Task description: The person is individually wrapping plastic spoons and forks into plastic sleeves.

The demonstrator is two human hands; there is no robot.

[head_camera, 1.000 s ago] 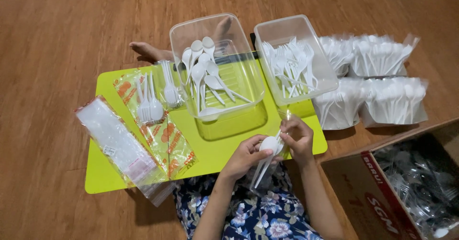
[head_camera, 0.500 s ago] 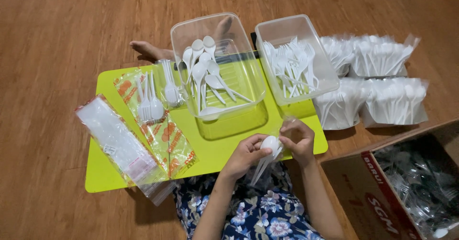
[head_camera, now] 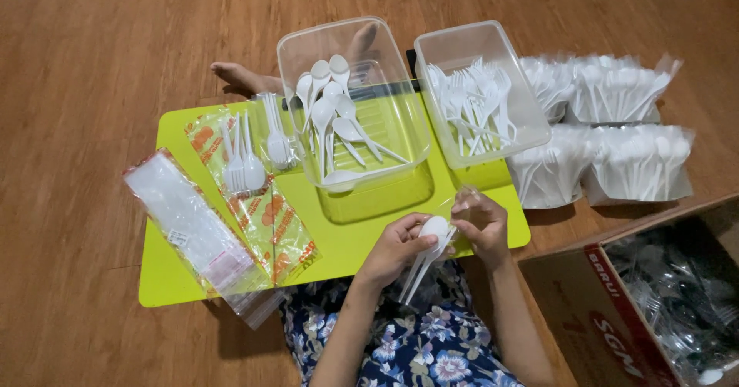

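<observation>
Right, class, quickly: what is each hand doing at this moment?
Left hand: closed on a white plastic spoon and fork set.
Right hand: fingers pinched on a clear plastic sleeve at the top of the set.

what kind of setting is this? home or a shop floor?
Most likely a home. The person sits on a wooden floor at a low lime-green table, left hand and right hand holding white plastic cutlery, with a tub of spoons and a cardboard box nearby.
</observation>
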